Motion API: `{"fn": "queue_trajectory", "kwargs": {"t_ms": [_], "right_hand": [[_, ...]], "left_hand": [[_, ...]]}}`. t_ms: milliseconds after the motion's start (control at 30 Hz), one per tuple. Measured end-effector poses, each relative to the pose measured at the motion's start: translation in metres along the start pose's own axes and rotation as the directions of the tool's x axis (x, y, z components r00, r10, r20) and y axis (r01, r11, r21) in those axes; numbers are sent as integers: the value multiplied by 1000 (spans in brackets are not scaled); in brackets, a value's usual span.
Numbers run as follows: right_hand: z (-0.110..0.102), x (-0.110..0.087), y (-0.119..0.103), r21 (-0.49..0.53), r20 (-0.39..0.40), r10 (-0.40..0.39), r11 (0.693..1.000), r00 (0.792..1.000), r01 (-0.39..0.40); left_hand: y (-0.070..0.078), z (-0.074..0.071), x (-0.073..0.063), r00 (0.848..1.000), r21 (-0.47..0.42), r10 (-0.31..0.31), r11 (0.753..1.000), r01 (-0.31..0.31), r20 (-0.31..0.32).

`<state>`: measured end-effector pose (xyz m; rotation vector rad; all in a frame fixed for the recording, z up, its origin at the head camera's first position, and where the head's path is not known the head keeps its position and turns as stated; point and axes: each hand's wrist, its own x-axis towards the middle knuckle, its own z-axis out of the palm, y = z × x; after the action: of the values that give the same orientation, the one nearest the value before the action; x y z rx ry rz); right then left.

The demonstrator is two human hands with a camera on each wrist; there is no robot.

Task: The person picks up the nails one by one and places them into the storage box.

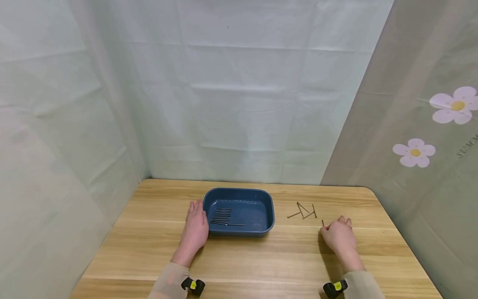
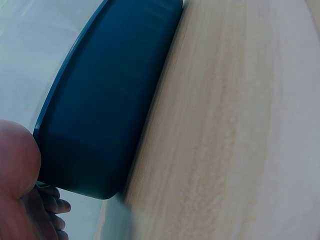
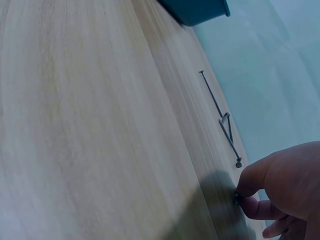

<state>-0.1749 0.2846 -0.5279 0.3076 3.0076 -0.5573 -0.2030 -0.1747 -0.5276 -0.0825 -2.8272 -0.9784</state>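
Note:
A blue rectangular tray (image 1: 239, 233) stands on the wooden table. Inside, on its left half, several dark nails (image 1: 222, 214) lie mostly side by side, and one nail (image 1: 236, 225) lies apart from the row near the front wall. My left hand (image 1: 196, 224) rests against the tray's left side with its fingers extended. Off to the right, my right hand (image 1: 339, 236) pinches a nail (image 1: 323, 223) between thumb and forefinger, low over the table; most of that nail is hidden by the fingers. Several loose nails (image 1: 303, 211) lie crossed on the tabletop between the tray and this hand.
The light wood table (image 1: 246, 265) has rounded far corners. Pale fabric (image 1: 242, 104) hangs behind and at the sides, with printed flowers (image 1: 414, 153) on the right. Each wrist wears a small black camera (image 1: 193, 285).

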Motion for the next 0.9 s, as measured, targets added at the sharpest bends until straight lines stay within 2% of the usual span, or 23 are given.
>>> {"fn": "queue_trajectory", "kwargs": {"t_ms": [900], "right_hand": [[2,1,0,17,20,20,1000,1000,-20]], "left_hand": [[0,0,-1,1000,-7,-7,1000,7,5]]}}
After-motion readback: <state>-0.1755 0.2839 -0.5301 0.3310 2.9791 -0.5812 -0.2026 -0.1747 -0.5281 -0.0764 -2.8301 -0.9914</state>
